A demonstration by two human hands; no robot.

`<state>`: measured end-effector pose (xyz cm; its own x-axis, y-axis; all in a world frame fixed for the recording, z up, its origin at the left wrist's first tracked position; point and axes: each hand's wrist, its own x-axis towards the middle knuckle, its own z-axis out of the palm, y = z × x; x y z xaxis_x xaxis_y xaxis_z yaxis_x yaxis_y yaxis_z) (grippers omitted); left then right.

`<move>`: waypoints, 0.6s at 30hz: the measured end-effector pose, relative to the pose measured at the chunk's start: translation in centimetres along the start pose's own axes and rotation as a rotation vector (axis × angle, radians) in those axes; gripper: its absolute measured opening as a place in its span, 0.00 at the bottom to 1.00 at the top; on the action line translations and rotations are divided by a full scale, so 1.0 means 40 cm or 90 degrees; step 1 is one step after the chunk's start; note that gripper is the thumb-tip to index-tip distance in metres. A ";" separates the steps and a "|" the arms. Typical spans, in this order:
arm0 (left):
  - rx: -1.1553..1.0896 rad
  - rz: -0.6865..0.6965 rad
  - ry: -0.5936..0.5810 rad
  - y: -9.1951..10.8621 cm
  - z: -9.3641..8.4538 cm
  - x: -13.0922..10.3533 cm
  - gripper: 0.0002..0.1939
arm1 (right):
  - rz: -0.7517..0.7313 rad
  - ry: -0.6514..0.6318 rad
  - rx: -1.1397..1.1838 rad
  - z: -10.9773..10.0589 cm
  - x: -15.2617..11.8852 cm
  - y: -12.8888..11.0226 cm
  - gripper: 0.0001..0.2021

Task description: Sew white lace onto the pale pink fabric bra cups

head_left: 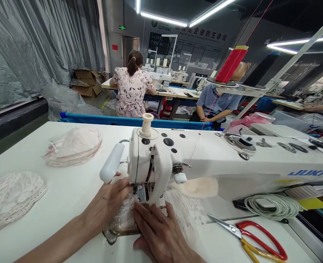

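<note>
A white sewing machine stands across the table in front of me. White lace fabric lies under its needle area and spreads to the right of it. My left hand rests on the lace left of the presser foot, fingers stretched forward, their tips partly hidden by the machine head. My right hand lies on the lace in front of the foot, fingers extended and pressing down. A smooth beige piece lies behind the lace under the machine arm.
Red-and-yellow-handled scissors lie at right, near a coiled pale cord. Stacked white fabric pieces and lace pieces sit at left. A red thread cone stands above. Two people sit beyond the table.
</note>
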<state>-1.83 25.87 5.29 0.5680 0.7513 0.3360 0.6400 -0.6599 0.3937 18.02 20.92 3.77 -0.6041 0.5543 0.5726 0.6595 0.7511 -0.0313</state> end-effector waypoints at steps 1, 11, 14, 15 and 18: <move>0.019 0.027 0.016 0.004 -0.004 -0.009 0.15 | -0.003 -0.003 0.010 -0.004 0.001 0.001 0.19; 0.128 0.132 0.031 0.014 0.019 -0.072 0.08 | 0.007 -0.027 0.056 -0.019 0.010 -0.002 0.17; 0.155 0.150 0.048 0.013 0.031 -0.076 0.08 | 0.020 -0.031 0.038 -0.019 0.008 -0.001 0.15; 0.170 0.156 0.056 0.013 0.033 -0.076 0.06 | 0.021 -0.035 0.030 -0.019 0.006 0.000 0.15; 0.221 0.160 0.056 0.016 0.036 -0.074 0.08 | 0.020 -0.047 0.008 -0.015 0.001 0.002 0.16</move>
<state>-2.35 23.20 3.30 0.6916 0.5556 0.4616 0.6325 -0.7744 -0.0156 18.31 20.77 4.29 -0.6144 0.6023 0.5096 0.6731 0.7371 -0.0597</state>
